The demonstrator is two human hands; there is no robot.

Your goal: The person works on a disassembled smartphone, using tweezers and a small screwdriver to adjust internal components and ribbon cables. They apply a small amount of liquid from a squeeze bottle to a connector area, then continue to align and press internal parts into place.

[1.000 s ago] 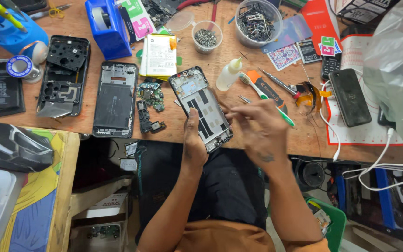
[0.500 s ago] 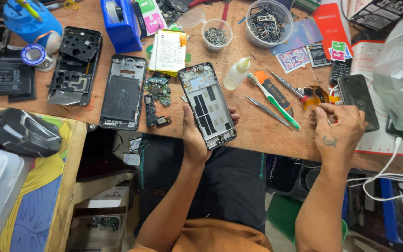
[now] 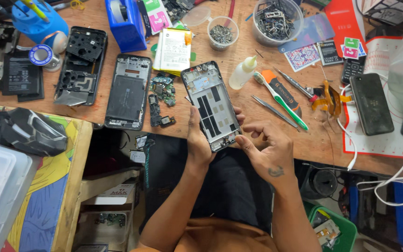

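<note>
An opened phone [image 3: 211, 102], back cover off with black and metal parts showing, is tilted over the wooden bench edge. My left hand [image 3: 197, 140] grips its lower left side, thumb on the face and fingers wrapped behind. My right hand [image 3: 267, 149] meets the phone's lower right corner, thumb on the bottom edge and fingers curled beside it. Just right of the phone lie metal tweezers [image 3: 274, 111], a green and white brush [image 3: 281, 102] and a small glue bottle [image 3: 242, 72].
Two more stripped phone frames [image 3: 128, 91] [image 3: 80, 65] and small circuit boards [image 3: 162, 88] lie to the left. A white battery [image 3: 173, 49], a cup of screws [image 3: 222, 32], a blue tape dispenser [image 3: 127, 23] and a black phone [image 3: 371, 102] crowd the bench. White cables [image 3: 388, 177] hang right.
My right hand came back from the right side of the bench to the phone's lower right corner. My left hand kept hold of the phone, which is tilted slightly differently.
</note>
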